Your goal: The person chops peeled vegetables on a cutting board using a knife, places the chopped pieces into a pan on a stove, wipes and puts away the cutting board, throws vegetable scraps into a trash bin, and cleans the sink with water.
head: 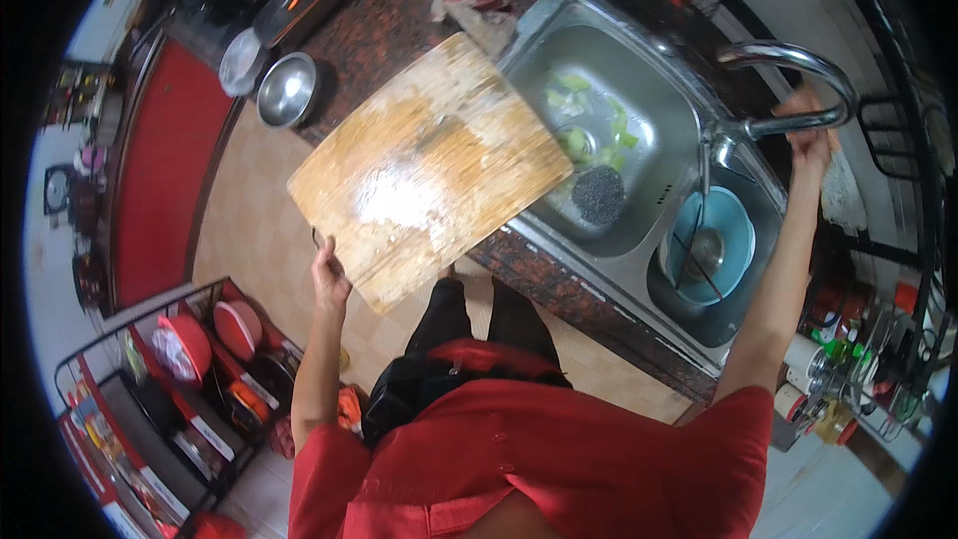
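My left hand (329, 273) grips a wet wooden cutting board (419, 165) at its near left corner. The board is held out over the counter's edge, its far right side by the rim of a stainless steel sink (666, 90). Green vegetable scraps (617, 123) and a dark mesh scouring pad (598, 195) lie in the larger basin. My right hand (807, 123) reaches out beyond the sink, partly hidden behind the curved chrome faucet (801, 56). A pale cloth (842, 191) hangs just below that hand; whether the fingers hold anything is unclear.
A light blue basin (733, 221) stands in the smaller sink bowl. On the dark red counter (382, 15) are a steel bowl (288, 90) near the edge and a crumpled cloth (479, 11). A black-framed shelf rack (142, 427) with pink baskets stands at lower left.
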`<action>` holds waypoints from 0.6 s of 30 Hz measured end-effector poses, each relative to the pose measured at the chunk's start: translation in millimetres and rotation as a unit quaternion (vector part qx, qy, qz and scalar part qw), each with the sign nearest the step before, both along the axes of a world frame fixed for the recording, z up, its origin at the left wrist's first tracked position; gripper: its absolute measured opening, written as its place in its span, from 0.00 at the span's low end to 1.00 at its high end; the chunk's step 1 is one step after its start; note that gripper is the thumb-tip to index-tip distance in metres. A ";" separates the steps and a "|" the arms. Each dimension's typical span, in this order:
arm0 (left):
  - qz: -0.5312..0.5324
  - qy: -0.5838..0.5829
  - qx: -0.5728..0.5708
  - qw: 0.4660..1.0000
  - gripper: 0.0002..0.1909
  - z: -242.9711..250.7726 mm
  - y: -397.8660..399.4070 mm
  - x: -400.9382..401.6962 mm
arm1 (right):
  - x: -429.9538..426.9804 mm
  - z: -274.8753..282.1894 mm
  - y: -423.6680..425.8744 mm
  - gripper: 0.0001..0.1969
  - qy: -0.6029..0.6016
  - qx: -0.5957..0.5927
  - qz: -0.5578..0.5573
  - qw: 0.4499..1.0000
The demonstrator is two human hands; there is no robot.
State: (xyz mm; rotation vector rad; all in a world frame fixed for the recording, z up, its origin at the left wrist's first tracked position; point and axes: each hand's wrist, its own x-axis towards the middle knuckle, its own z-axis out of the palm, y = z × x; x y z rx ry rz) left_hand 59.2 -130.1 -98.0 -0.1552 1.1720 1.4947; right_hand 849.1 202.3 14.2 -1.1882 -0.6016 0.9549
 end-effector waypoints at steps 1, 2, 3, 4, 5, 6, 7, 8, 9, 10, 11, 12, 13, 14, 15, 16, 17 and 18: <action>0.042 0.007 -0.028 0.999 0.18 -14.1 -8.8 -6.1 | -18.8 9.2 -21.8 0.08 -0.056 0.035 -0.006 0.998; -0.009 -0.017 0.012 1.000 0.15 -17.8 -8.5 -1.3 | -37.0 22.0 -47.9 0.08 -0.114 0.069 -0.020 0.991; 0.023 0.014 -0.007 1.000 0.18 -12.7 -13.7 6.3 | -101.4 37.7 -78.8 0.07 -0.174 0.091 -0.117 0.973; 0.011 -0.043 0.036 0.998 0.19 -17.4 -14.0 2.8 | -112.4 40.8 -110.7 0.09 -0.188 0.084 -0.087 0.975; -0.001 -0.099 0.077 0.992 0.20 -25.2 -16.3 -0.8 | -134.5 41.9 -137.4 0.11 -0.178 0.069 -0.049 0.980; -0.003 -0.109 0.088 0.990 0.20 -36.6 -23.8 -5.5 | -158.6 40.8 -161.3 0.13 -0.166 0.053 -0.007 0.985; -0.009 -0.121 0.099 0.988 0.21 -47.4 -27.0 -9.9 | -198.4 42.1 -183.1 0.14 -0.131 0.030 0.038 0.990; -0.013 -0.152 0.116 0.982 0.19 -49.9 -26.9 -7.2 | -221.6 33.9 -200.2 0.15 -0.172 -0.002 0.105 0.980; -0.033 -0.168 0.112 0.979 0.18 -43.0 -22.7 -0.7 | -243.1 15.5 -217.5 0.16 -0.209 -0.035 0.169 0.963; -0.049 -0.171 0.133 0.975 0.18 -53.3 -32.7 -7.1 | -281.1 0.2 -231.9 0.16 -0.168 -0.083 0.214 0.959; -0.069 -0.173 0.153 0.970 0.20 -67.8 -41.3 -13.8 | -331.2 3.4 -238.4 0.17 -0.174 -0.101 0.253 0.946; -0.089 -0.133 0.129 0.979 0.22 -51.3 -28.9 -4.3 | -379.2 8.8 -245.5 0.18 -0.189 -0.121 0.284 0.932; -0.112 -0.090 0.105 0.984 0.24 -21.6 -12.8 11.2 | -423.2 14.2 -244.6 0.17 -0.126 -0.096 0.314 0.936; -0.129 -0.089 0.076 0.985 0.28 -8.9 -10.4 13.6 | -469.4 20.5 -243.1 0.16 -0.059 -0.074 0.350 0.932; -0.130 -0.088 0.076 0.985 0.28 -8.6 -14.2 14.8 | -509.0 25.3 -246.0 0.14 0.034 -0.134 0.352 0.926; -0.138 -0.090 0.062 0.985 0.27 -10.2 -17.2 17.3 | -539.4 8.4 -248.9 0.13 0.065 -0.104 0.337 0.933; -0.145 -0.090 0.046 0.984 0.27 -10.6 -20.7 18.7 | -573.3 0.1 -249.9 0.13 0.017 -0.019 0.312 0.950; -0.150 -0.091 0.043 0.984 0.27 -11.9 -24.2 21.1 | -612.8 4.5 -243.0 0.12 -0.126 0.179 0.248 0.944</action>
